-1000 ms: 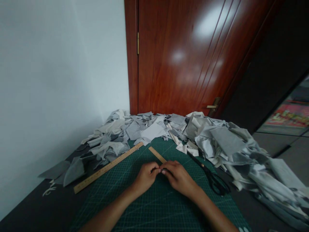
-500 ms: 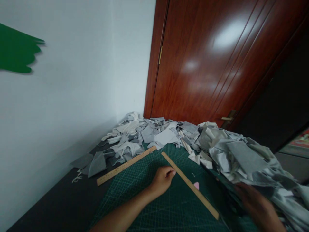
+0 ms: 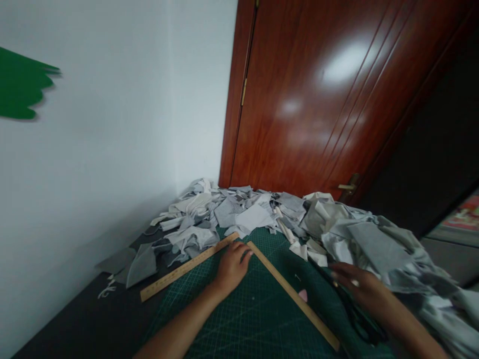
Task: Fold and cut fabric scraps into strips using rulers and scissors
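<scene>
My left hand point(image 3: 232, 267) hovers over the green cutting mat point(image 3: 254, 309), its thumb apart from loosely bent fingers and nothing seen between them. Its fingertips are close to the upper end of one wooden ruler point(image 3: 187, 267); I cannot tell if they touch it. A second wooden ruler point(image 3: 294, 294) lies slanted to the right of that hand. My right hand point(image 3: 354, 284), slightly blurred, has its fingers stretched out beside a pair of black-handled scissors point(image 3: 357, 316) on the mat's right side. A small pink piece point(image 3: 303, 295), perhaps chalk, lies against the second ruler.
Grey and white fabric scraps point(image 3: 254, 217) are heaped along the back of the table. A larger fabric pile point(image 3: 377, 244) rises beside my right hand. A white wall point(image 3: 112, 149) stands left, and a brown wooden door point(image 3: 292, 124) lies behind the heap.
My left hand has moved left and its fingers have loosened. The right hand has moved up and left, uncovering more of the scissors. The view has shifted slightly.
</scene>
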`<state>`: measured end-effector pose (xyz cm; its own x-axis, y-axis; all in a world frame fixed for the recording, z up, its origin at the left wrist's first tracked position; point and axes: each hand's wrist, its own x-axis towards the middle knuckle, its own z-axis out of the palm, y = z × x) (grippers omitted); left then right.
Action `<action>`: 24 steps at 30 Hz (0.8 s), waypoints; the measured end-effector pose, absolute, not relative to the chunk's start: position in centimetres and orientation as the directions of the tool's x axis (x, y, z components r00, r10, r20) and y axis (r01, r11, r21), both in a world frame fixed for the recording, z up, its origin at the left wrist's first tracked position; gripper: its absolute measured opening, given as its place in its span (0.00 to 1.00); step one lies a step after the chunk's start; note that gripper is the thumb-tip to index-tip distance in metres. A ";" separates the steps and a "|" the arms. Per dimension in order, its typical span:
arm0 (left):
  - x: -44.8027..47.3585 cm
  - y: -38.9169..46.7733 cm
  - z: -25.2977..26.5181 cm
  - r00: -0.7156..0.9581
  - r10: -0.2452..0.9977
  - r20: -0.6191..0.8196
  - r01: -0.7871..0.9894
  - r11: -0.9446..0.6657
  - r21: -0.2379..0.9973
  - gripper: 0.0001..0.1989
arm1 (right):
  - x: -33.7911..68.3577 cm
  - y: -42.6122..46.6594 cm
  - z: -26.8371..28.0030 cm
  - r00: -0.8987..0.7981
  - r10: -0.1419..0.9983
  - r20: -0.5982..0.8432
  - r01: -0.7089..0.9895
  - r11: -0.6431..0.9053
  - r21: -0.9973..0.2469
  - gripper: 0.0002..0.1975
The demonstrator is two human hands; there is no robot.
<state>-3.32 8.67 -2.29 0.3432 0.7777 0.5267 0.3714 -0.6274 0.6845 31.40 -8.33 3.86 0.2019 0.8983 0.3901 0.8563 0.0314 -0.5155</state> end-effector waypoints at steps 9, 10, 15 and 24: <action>-7.4 12.8 -1.6 0.277 0.809 0.518 0.744 -0.521 0.417 0.22 | 17.0 -2.9 -0.7 -0.007 0.978 0.209 0.960 0.065 -0.274 0.18; -7.1 12.7 -1.6 0.273 0.822 0.500 0.779 -0.494 0.387 0.24 | 16.6 -3.2 -1.0 0.007 0.980 0.201 0.976 0.038 -0.216 0.18; -5.7 13.4 -1.3 0.206 0.886 0.415 0.887 -0.348 0.303 0.27 | 15.9 -4.0 -0.7 0.021 0.985 0.173 0.994 -0.001 -0.112 0.17; -5.0 16.4 -1.1 0.102 0.935 0.338 0.955 -0.187 0.230 0.36 | 15.6 -3.5 -0.5 0.034 0.985 0.168 0.993 -0.014 -0.121 0.15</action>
